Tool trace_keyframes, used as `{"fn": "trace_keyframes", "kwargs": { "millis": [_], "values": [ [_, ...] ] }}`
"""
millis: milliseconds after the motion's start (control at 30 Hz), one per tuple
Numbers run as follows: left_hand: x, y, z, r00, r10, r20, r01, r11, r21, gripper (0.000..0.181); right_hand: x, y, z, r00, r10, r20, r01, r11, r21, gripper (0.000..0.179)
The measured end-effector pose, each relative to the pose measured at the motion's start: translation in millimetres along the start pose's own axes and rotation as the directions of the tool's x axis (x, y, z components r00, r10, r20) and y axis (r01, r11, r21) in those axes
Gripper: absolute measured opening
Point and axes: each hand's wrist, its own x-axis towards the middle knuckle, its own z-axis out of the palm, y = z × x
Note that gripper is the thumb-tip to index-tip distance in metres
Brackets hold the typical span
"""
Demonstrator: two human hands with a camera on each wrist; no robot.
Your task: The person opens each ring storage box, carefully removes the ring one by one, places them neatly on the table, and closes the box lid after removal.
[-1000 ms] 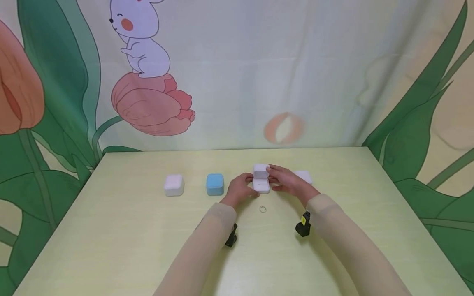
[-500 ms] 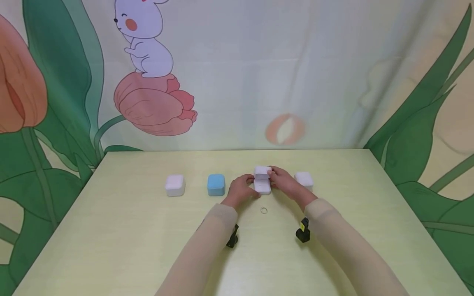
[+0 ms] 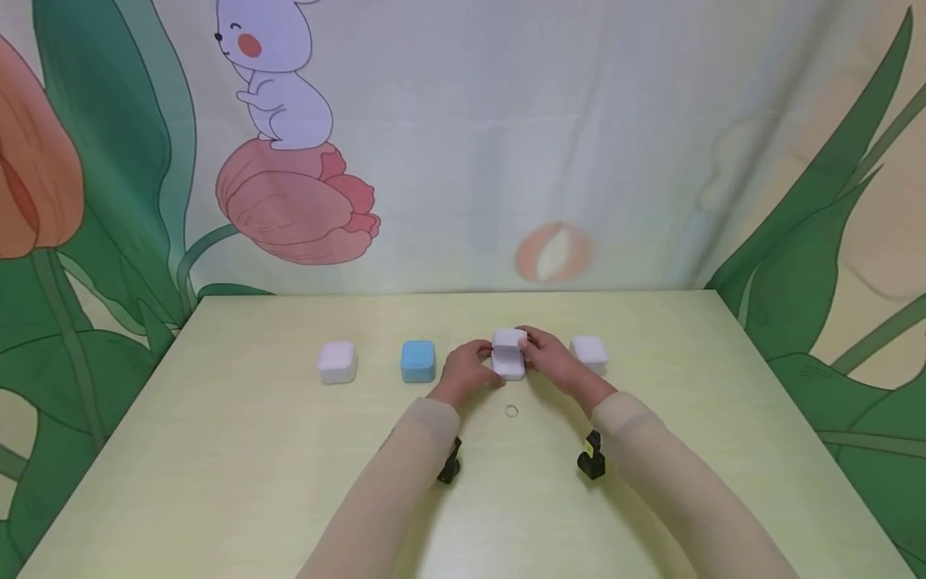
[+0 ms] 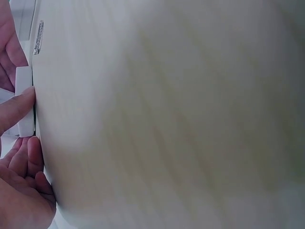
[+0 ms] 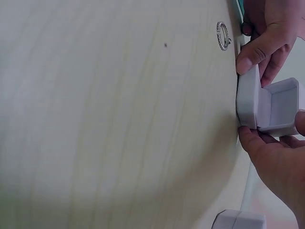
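A white ring box [image 3: 509,364] stands on the table with its hinged lid [image 3: 510,338] tilted up over the base. My left hand [image 3: 466,373] grips the base, its thumb on the front face in the right wrist view. At the right side my right hand [image 3: 555,362] holds the box, with the thumb up at the lid and the fingers along the base; the lid's hollow inside [image 5: 284,106] faces the base. A silver ring [image 3: 511,410] with small stones lies on the table in front of the box, touched by neither hand.
A blue box [image 3: 418,361] and a pinkish-white box [image 3: 338,363] sit left of the hands. Another white box [image 3: 589,354] stands just beyond the right hand. A printed curtain [image 3: 448,161] hangs behind the table's back edge.
The box's lid has tipped forward and down, narrowing the gap over the base. My right hand has shifted slightly with it. My left hand and the ring stay in place.
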Motion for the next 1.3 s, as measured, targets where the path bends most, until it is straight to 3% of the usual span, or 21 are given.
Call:
{"fn": "trace_keyframes", "kwargs": {
  "millis": [400, 733, 1033, 1300],
  "values": [
    [-2.9, 3.7, -0.2, 1.000, 0.012, -0.009, -0.012, 1.000, 0.010, 0.065, 0.1, 2, -3, 1.000, 0.009, 0.028, -0.010, 0.999, 0.045, 0.051],
    [-2.0, 1.3, -1.5, 1.000, 0.031, -0.003, -0.030, 0.999, 0.019, 0.066, -3.9, 2, -4, 0.999, 0.016, 0.045, -0.017, 1.000, 0.010, 0.052],
    [-6.7, 2.0, -0.7, 0.999, 0.041, -0.003, -0.041, 0.999, 0.006, 0.065, -9.1, 10, -5, 0.998, -0.041, 0.041, 0.041, 0.999, -0.017, 0.048],
    [-9.9, 5.4, -1.3, 1.000, 0.023, 0.000, -0.023, 1.000, 0.005, 0.064, -10.6, 16, -5, 0.998, -0.053, 0.045, 0.051, 0.998, 0.035, 0.049]
  ]
}}
